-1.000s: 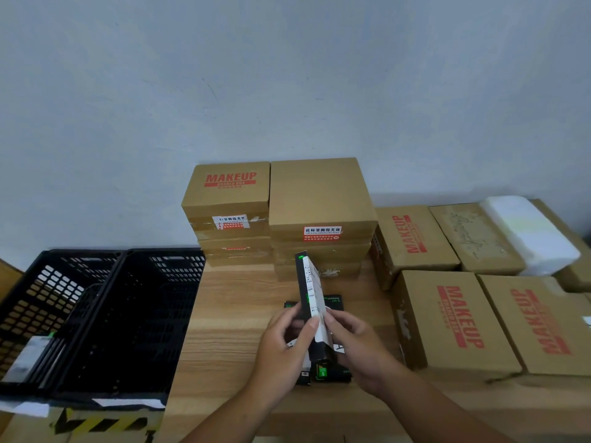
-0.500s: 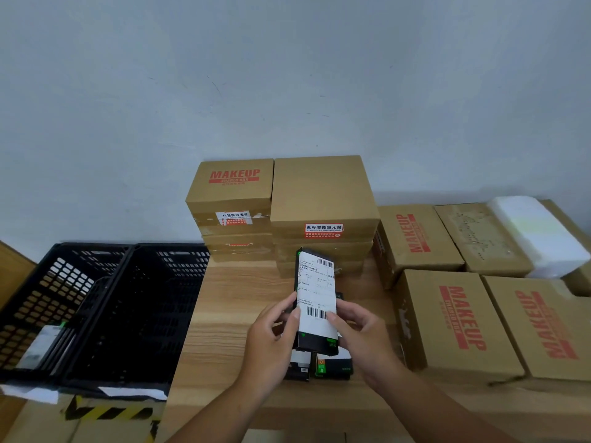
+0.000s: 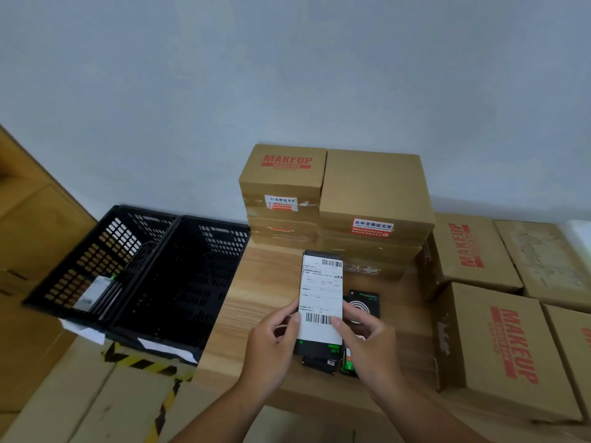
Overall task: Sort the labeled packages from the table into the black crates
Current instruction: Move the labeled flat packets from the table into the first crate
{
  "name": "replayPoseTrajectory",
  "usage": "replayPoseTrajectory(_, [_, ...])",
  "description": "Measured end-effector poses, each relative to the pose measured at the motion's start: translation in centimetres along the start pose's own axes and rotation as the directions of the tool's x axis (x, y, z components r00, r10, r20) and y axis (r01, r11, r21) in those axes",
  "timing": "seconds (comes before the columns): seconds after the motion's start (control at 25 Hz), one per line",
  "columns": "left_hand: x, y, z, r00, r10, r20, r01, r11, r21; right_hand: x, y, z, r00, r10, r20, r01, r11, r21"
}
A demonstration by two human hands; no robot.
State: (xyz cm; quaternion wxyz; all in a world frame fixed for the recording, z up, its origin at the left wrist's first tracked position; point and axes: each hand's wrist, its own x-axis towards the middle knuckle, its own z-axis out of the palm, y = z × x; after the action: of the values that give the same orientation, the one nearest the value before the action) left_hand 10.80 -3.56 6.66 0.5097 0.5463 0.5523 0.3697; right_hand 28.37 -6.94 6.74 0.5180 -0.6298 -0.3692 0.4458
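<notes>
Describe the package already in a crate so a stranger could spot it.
Left of the light wooden table stand two black slatted plastic crates. Inside the one farther left lies a flat package with a white label, the only white-labelled thing visible within either crate.

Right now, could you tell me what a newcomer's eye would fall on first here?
First, the black package, its white barcode label facing the camera, held up over the wooden table between the left hand and right hand. Next, the red-printed MAKEUP cartons stacked against the wall behind it and lying to the right. Then the two black crates at the table's left edge, the left one holding a labelled package.
</notes>
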Motion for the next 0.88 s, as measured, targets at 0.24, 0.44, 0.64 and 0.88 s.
replayPoseTrajectory(0.24, [0.4,-1.3,-4.5,0.999,-0.034,-0.015,0.034,0.999,-0.024,-1.3,-0.2,4.9,0.998,-0.036,-0.043,0.034,0.998,-0.056])
replayPoseTrajectory(0.44, [0.4,-2.5,-10.6,0.997,-0.043,-0.061,0.041,0.998,-0.037,-2.2,-0.4,11.2,1.000,0.020,-0.008,-0.020,0.999,-0.040])
replayPoseTrajectory(0.64, [0.1,-4.2,-18.9,0.987,-0.026,-0.161,0.022,0.999,-0.027,-3.1,-1.1,19.8,0.992,0.096,0.081,-0.096,0.995,-0.008])
replayPoseTrajectory(0.88, [-0.6,-6.1,-28.5,0.942,0.023,-0.336,0.003,0.997,0.075,-5.0,-1.0,29.8,0.964,0.182,0.193,-0.191,0.981,0.031])
